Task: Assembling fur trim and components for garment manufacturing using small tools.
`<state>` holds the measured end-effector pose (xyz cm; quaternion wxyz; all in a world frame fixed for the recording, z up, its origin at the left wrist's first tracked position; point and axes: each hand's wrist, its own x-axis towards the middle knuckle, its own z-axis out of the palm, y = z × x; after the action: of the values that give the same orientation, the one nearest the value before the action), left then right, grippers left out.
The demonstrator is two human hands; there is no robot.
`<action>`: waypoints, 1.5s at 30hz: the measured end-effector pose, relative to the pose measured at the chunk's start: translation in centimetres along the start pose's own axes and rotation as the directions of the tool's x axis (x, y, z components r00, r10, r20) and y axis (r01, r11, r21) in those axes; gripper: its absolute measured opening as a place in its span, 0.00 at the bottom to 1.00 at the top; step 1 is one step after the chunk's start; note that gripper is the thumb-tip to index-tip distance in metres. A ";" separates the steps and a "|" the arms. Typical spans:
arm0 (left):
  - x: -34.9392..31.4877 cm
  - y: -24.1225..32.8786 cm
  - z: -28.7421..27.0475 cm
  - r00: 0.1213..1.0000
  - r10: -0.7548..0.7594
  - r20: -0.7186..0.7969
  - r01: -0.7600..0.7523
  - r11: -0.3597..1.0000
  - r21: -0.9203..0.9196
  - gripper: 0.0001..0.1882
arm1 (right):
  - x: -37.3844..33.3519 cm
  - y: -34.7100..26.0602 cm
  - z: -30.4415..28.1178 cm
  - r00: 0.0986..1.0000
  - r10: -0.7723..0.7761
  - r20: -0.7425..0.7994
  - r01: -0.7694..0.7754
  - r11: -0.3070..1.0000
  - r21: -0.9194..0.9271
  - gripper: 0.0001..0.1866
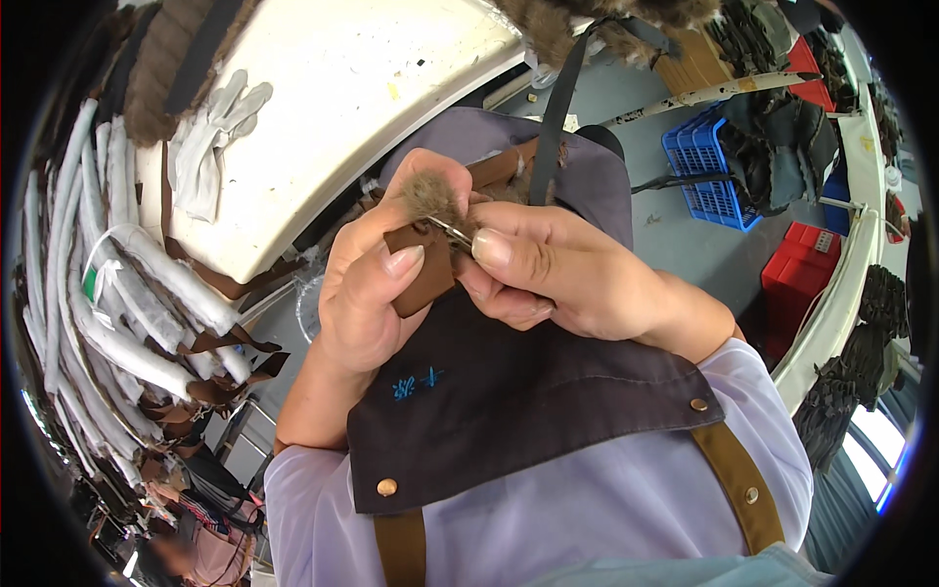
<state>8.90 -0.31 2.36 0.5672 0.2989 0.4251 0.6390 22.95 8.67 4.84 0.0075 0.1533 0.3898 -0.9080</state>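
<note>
My left hand (pixel 357 284) pinches a piece of brown fabric (pixel 426 276) under its thumb, in front of my chest. A tuft of grey-brown fur (pixel 431 197) stands out along the top of that piece, next to my left fingers. Between the thumb and fingers of my right hand (pixel 567 259) is a thin, shiny metal tool (pixel 449 232). Its tip reaches the border between fur and fabric. Most of the tool is hidden by my fingers, so its kind cannot be told. Both hands are close together above the dark apron (pixel 528 391).
A white table (pixel 342 88) lies ahead to the left, with white gloves (pixel 217 142) and fur strips on it. Long white padded rolls (pixel 147 284) are piled at the left. On the right stand a blue crate (pixel 709 171) and a red box (pixel 797 279).
</note>
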 end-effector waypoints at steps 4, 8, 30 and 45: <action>0.0 0.3 0.0 1.000 0.016 0.009 -0.016 1.000 0.007 0.29 | 0.0 -0.3 0.1 1.000 0.000 -0.024 -0.001 0.999 -0.046 0.17; 0.1 -0.5 -0.9 0.989 0.111 0.094 -0.101 0.989 -0.110 0.20 | 0.4 0.3 -0.6 1.000 -0.009 -0.026 0.008 0.999 -0.040 0.17; 0.3 0.5 -2.1 0.978 0.168 0.121 -0.146 0.974 -0.172 0.18 | 2.8 -0.6 -1.3 0.940 -0.317 0.130 0.341 0.905 -0.254 0.19; 0.5 3.6 -1.1 0.996 0.086 0.012 -0.071 0.738 0.671 0.19 | 2.7 -0.7 -0.8 0.760 -0.646 0.069 0.324 0.285 -0.902 0.17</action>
<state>6.20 -0.07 5.04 0.3901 0.4940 0.6190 0.4697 20.53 10.03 4.03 -0.2570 0.1391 0.8199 -0.4923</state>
